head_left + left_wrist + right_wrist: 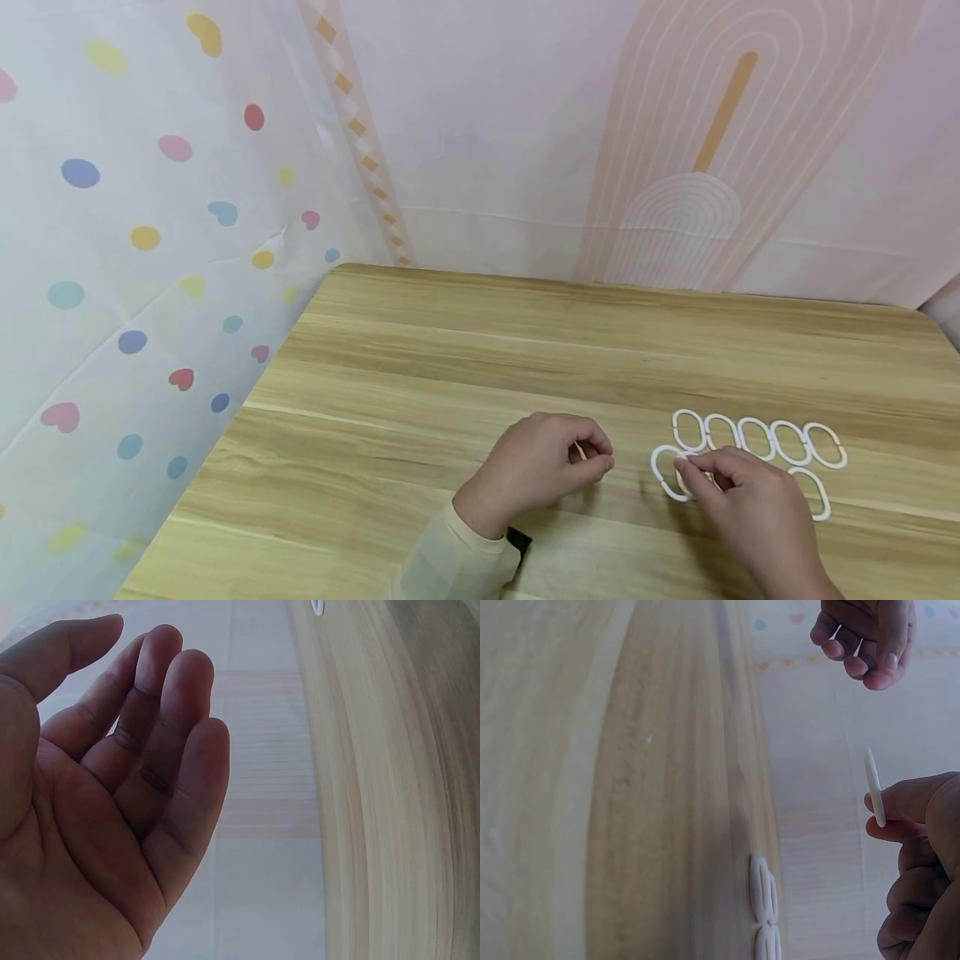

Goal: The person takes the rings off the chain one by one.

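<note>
Between thumb and index finger, my right hand pinches a white oval plastic ring link, seen edge-on as a thin link in the right wrist view. It is held up over the table, and a small gap shows in its side. Behind it lies a row of several similar white links, side by side. Another link lies in front of that row, partly covered by the right hand. My left hand hovers left of the links, fingers loosely bent and holding nothing; its palm shows bare.
The wood-grain table spans the lower view, with rounded far corners. A pale patterned cloth hangs behind it, and a dotted cloth along the left edge. Something black shows at the left wrist.
</note>
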The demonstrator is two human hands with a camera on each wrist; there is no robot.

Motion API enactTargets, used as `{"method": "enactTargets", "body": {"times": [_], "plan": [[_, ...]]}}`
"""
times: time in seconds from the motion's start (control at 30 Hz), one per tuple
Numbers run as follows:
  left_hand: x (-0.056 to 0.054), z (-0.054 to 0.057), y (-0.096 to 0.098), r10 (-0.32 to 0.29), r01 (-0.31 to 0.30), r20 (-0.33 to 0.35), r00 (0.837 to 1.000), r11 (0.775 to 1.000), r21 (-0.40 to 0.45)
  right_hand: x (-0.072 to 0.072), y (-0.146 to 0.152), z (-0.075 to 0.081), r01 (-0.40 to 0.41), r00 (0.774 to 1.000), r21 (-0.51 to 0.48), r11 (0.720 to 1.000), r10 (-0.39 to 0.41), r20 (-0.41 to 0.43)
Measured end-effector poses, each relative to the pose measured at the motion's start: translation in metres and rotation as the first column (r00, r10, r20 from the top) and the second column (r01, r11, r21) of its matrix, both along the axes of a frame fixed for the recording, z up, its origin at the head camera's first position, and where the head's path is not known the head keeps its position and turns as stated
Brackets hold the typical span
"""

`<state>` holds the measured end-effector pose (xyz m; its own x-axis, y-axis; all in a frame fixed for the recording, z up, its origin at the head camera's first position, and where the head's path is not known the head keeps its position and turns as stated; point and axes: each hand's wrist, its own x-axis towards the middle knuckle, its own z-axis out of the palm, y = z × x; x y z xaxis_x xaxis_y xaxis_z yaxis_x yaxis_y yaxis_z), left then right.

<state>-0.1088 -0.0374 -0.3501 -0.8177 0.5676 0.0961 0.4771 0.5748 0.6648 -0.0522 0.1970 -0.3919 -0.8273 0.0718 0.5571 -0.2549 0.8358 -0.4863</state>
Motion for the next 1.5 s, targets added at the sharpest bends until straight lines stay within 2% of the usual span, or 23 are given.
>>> {"method": "enactTargets", "body": {"times": [0.2,0.43,0.8,1.1,1.5], "plan": [[0.001,0.0,0.0,0.003,-0.003,-0.001,1.0,1.0,0.004,0.001,0.004,-0.001,0.037,0.998,0.001,0.999,-0.037,0.053],[0.001,0.0,0.0,0.008,-0.008,0.005,1.0,1.0,-0.001,0.002,0.007,-0.003,0.022,1.0,-0.016,1.0,-0.022,0.013],[0.0,0.0,0.0,0.009,-0.009,0.003,1.0,1.0,-0.009,0.004,0.01,-0.003,0.042,0.998,-0.02,0.999,-0.041,0.038],[0.0,-0.001,0.0,0.004,-0.004,0.006,1.0,1.0,-0.004,0.004,0.017,-0.007,0.037,0.999,-0.015,0.999,-0.037,0.004],[0.001,-0.002,0.0,0.011,-0.011,0.011,1.0,1.0,-0.005,0.006,0.024,-0.009,0.056,0.997,0.011,0.998,-0.057,0.058]]}}
